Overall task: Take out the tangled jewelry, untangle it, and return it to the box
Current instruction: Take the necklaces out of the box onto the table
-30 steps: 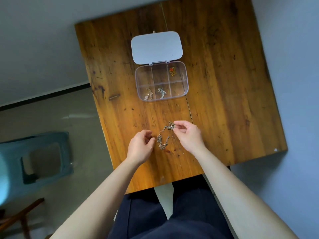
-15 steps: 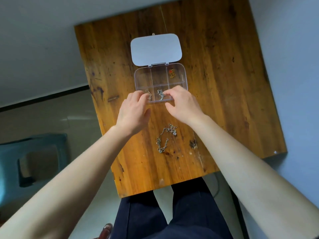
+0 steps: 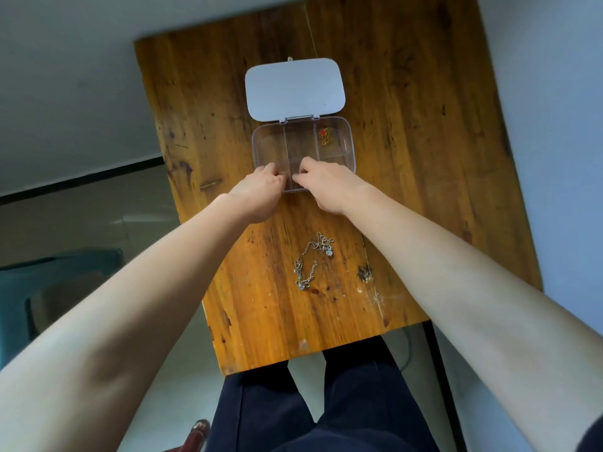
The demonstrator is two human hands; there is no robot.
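A clear plastic jewelry box (image 3: 351, 148) with several compartments stands open on the wooden table (image 3: 417, 164), its white lid (image 3: 293, 89) folded back. A gold piece with a red stone (image 3: 324, 137) lies in the far right compartment. My left hand (image 3: 257, 197) and my right hand (image 3: 329, 187) both reach into the box's near compartments, fingers curled down inside. The hands hide whatever lies there, and whether they grip anything cannot be told. A silver chain (image 3: 313, 262) with small pendants lies loose on the table, nearer to me than both hands.
The table's left edge and near edge are close to the chain. A blue stool (image 3: 62, 288) stands on the floor to the left. My legs in dark trousers (image 3: 326, 402) sit below the near edge.
Both hands let go of the silver chain, which stays on the table, and moved forward to the box. Their fingers now dip into the near compartments and cover the small silver pieces.
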